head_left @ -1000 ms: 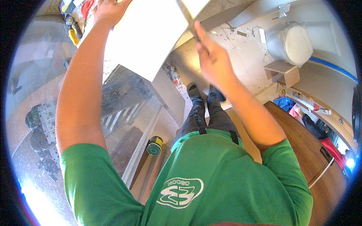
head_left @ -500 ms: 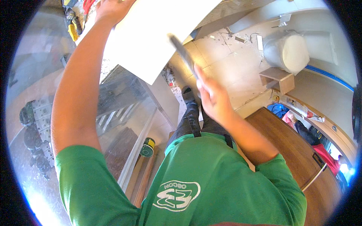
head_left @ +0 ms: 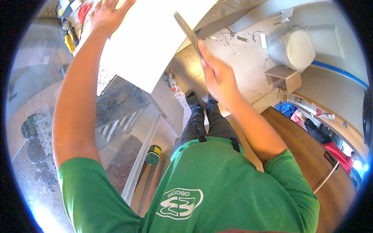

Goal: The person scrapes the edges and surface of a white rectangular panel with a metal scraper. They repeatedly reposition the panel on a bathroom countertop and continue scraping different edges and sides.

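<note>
A large white board [head_left: 145, 50] lies over a work surface at the upper middle, one corner sticking out toward me. My left hand [head_left: 108, 17] is flat on its far left part, fingers spread. In my right hand [head_left: 221, 79] is a long, flat grey file [head_left: 187, 32], gripped at its near end. The file slants up and left across the board's right edge; I cannot tell whether it touches. Red-handled scissors [head_left: 83, 14] lie left of my left hand, beside a yellow-and-black tool [head_left: 70, 42].
A plastic-wrapped toilet [head_left: 297, 48] stands at the upper right, near an open wooden box [head_left: 285, 77]. Scraps litter the tiled floor [head_left: 233, 54]. A green can [head_left: 153, 154] sits lower left of my legs. A brown wooden panel [head_left: 299, 163] is at my right.
My right hand and the file have moved slightly up, away from me. The left hand stays on the board, which appears shifted a little left and up as the view moves.
</note>
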Demonstrator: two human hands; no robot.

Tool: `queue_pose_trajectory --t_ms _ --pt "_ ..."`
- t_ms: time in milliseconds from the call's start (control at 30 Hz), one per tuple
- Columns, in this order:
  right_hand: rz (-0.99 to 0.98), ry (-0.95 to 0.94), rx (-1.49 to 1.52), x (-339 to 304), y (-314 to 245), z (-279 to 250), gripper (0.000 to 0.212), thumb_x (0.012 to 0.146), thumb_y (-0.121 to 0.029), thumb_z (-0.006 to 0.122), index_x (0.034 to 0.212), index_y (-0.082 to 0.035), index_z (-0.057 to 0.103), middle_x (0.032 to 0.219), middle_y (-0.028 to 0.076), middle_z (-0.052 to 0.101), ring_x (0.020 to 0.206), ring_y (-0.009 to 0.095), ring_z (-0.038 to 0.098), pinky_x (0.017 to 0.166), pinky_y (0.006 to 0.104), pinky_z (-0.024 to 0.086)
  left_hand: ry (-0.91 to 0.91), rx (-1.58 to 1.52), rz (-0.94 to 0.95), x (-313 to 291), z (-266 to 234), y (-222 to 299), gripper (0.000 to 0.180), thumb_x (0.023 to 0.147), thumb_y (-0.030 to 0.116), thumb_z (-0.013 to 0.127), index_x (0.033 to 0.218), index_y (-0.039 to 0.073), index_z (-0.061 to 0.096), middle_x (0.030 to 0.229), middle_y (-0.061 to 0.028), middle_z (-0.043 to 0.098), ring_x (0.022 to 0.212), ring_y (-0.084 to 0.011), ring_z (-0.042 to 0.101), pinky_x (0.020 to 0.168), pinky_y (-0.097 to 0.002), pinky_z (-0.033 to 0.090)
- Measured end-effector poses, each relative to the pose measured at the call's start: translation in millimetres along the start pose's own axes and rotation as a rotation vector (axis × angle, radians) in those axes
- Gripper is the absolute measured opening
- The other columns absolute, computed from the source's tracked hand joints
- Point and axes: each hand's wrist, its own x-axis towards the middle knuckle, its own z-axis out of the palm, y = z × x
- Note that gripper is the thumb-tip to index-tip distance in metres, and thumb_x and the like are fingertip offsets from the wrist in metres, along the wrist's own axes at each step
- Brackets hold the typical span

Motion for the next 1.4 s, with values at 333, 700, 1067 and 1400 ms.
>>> queue_pose_trajectory --t_ms 333,700,1067,1400 --pt "-0.066 -0.037 -0.03 -39.9 -34.9 -11.6 0.055 0.102 -0.009 0.058 0.154 -0.027 0.051 0.089 0.025 0.068 0.08 0.036 0.071 0.075 0.0386 0.056 -0.008 0.009 -0.002 -4.2 -6.5 3.0 0.084 0.098 0.072 0.047 0.165 0.024 0.028 0.174 -0.0064 0.016 0.159 -0.039 0.015 0.129 -0.0528 0.012" --pt "0.037 -0.077 -0.093 -9.5 -21.0 -13.4 0.067 0.096 -0.003 0.06 0.158 -0.026 0.045 0.087 0.024 0.068 0.073 0.038 0.067 0.073 0.0408 0.056 -0.044 0.01 -0.05 -5.7 -8.7 7.5 0.085 0.097 0.072 0.048 0.165 0.025 0.028 0.175 -0.006 0.015 0.159 -0.0385 0.013 0.129 -0.0531 0.012" --pt "0.011 -0.059 -0.076 23.2 -15.3 0.3 0.066 0.096 -0.004 0.06 0.157 -0.025 0.046 0.101 0.024 0.072 0.088 0.042 0.071 0.079 0.046 0.058 0.073 0.037 0.074 6.3 7.4 -9.9 0.087 0.096 0.074 0.048 0.164 0.021 0.033 0.172 -0.0113 0.023 0.156 -0.042 0.022 0.128 -0.0512 0.017" --pt "0.151 -0.141 -0.142 -14.0 -43.0 -0.3 0.061 0.101 -0.003 0.058 0.156 -0.027 0.049 0.087 0.019 0.069 0.074 0.019 0.065 0.075 0.0348 0.055 0.006 0.035 0.018 2.3 0.5 -2.4 0.088 0.096 0.073 0.046 0.165 0.022 0.028 0.174 -0.0095 0.016 0.158 -0.0401 0.018 0.129 -0.0516 0.013"
